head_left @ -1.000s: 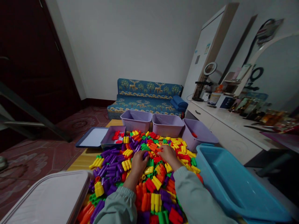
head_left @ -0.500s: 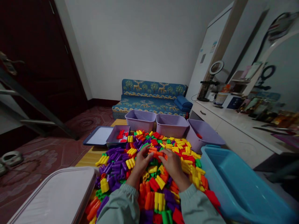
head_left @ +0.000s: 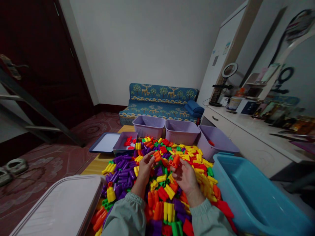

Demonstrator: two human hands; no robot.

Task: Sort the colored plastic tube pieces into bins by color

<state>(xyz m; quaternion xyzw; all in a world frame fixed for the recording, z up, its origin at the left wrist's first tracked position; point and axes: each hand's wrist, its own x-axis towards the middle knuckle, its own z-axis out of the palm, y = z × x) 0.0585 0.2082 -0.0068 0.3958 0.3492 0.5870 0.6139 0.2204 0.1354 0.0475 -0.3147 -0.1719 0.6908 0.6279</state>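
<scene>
My left hand (head_left: 146, 166) is closed on an orange plastic building piece (head_left: 157, 156), pinched between thumb and fingers. A second orange building piece (head_left: 175, 161), its round hollow ends showing, sits in the fingers of my right hand (head_left: 186, 175), whose palm is turned partly upward. The two pieces are apart, with a small gap between them. Below both hands spreads a thick heap of such pieces: purple ones (head_left: 123, 172) mostly on the left, yellow ones (head_left: 208, 185) mostly on the right, with red, green and orange mixed through the middle.
Three lilac bins (head_left: 182, 132) line the table's far side; the rightmost holds a red piece. A blue tub (head_left: 256, 193) stands at right. A small tray (head_left: 119, 146) with red pieces, a flat white-and-blue tray (head_left: 104, 143) and a white lid (head_left: 59, 206) are at left.
The orange pieces, held close together between both hands before, are now apart. My right hand has turned its palm upward, and my left hand has shifted slightly left.
</scene>
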